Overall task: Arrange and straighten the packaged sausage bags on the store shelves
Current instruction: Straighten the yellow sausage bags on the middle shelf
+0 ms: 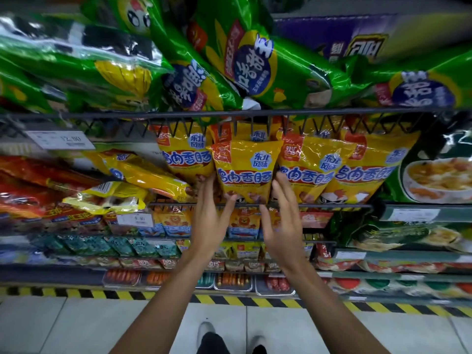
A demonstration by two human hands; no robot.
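Shelf wire (pixel 255 205) carries a yellow bag (pixel 245 169); left hand (pixel 212 223) and right hand (pixel 281 226), fingers straight, flank it, fingertips touching.

Glossy, crinkled plastic film wraps the yellow sausage bags (pixel 245 169), hung behind a dark matt metal wire rail (pixel 178 114).

price tag (pixel 60 139) blurred, purple box (pixel 357 39) smeared

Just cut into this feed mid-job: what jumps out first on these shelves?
Two hands, left hand and right hand, bracket the front yellow sausage bag at mid-shelf centre, fingers straight against its sides. Overhead, shiny green corn-sausage bags lie tilted in a heap. At left, toppled yellow bags lie flat beside red packs.
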